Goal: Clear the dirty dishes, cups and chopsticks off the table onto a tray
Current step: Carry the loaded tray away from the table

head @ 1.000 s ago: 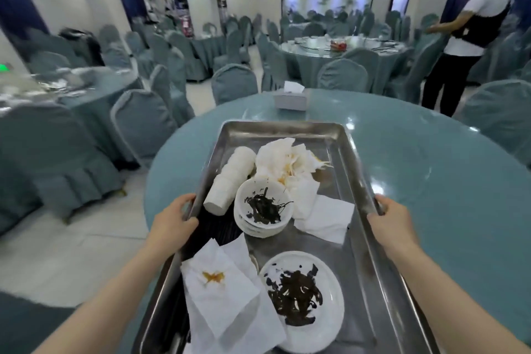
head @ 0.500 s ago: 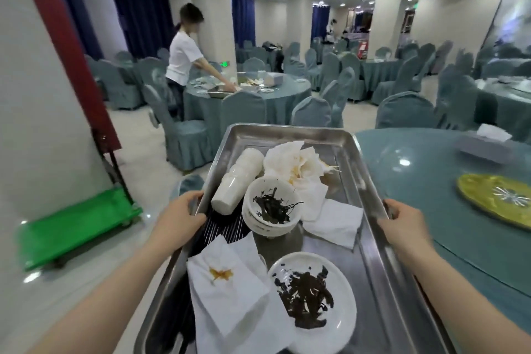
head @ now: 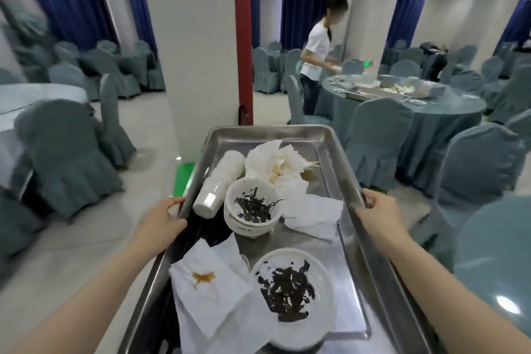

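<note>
I carry a long steel tray (head: 324, 138) out in front of me, above the floor. My left hand (head: 161, 220) grips its left rim and my right hand (head: 379, 213) grips its right rim. On the tray lie a stack of white cups (head: 221, 181) on its side, stacked white bowls (head: 253, 213) with dark leftovers, a white plate (head: 293, 293) with dark scraps, a stained napkin (head: 209, 287) and crumpled napkins (head: 278, 164). Dark chopsticks (head: 198, 236) lie along the left side, partly under the napkin.
A white pillar (head: 195, 46) with a red strip stands straight ahead, a green cart (head: 184, 178) at its base. A person (head: 316, 54) works at a round table (head: 416, 103) holding dishes at right. Covered chairs (head: 66, 152) stand on both sides. Another table edge (head: 500, 261) is near right.
My view has swung left with the tray in both hands: the table I stood at has slid out to the right, and the pillar and the person now lie ahead.
</note>
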`<state>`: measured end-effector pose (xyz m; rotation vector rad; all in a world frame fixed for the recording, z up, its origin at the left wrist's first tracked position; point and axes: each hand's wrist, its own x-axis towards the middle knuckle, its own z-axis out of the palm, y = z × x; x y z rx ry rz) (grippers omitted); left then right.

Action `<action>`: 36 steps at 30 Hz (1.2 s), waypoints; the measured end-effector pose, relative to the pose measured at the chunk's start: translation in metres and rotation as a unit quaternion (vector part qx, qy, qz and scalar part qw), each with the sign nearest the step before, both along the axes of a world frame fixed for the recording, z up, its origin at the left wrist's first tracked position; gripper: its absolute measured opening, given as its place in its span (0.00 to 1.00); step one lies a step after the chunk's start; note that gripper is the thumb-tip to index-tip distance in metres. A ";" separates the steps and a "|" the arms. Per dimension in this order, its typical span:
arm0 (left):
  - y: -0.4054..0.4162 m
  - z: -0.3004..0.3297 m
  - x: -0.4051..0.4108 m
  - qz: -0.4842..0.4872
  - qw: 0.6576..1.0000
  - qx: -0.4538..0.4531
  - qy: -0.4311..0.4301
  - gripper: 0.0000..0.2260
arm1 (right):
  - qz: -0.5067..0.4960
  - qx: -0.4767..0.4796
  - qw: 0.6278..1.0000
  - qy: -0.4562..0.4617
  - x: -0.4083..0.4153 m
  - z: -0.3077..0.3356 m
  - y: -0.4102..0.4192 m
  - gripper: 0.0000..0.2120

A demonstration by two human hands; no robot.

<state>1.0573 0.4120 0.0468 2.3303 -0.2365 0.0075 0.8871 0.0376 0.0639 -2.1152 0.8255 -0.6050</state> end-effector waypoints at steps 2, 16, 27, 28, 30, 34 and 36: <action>0.017 -0.004 0.014 0.042 0.999 -0.007 -0.003 0.22 | 0.032 0.009 0.999 -0.003 0.044 -0.005 0.007 0.19; 0.143 -0.061 0.150 0.226 0.974 0.006 0.029 0.22 | 0.225 0.033 0.972 0.050 0.345 -0.068 0.100 0.23; 0.167 -0.070 0.356 0.208 0.973 0.064 0.074 0.22 | 0.200 0.062 0.973 0.102 0.544 -0.116 0.129 0.25; 0.163 -0.072 0.378 0.201 0.975 0.056 0.079 0.22 | 0.196 0.061 0.973 0.107 0.564 -0.120 0.124 0.25; 0.152 -0.079 0.427 0.194 0.976 0.049 0.086 0.23 | 0.190 0.060 0.974 0.110 0.608 -0.127 0.114 0.25; 0.121 -0.095 0.521 0.192 0.975 0.040 0.103 0.28 | 0.176 0.083 0.975 0.104 0.700 -0.147 0.085 0.24; 0.105 -0.101 0.569 0.197 0.974 0.025 0.112 0.30 | 0.168 0.096 0.975 0.104 0.744 -0.157 0.070 0.23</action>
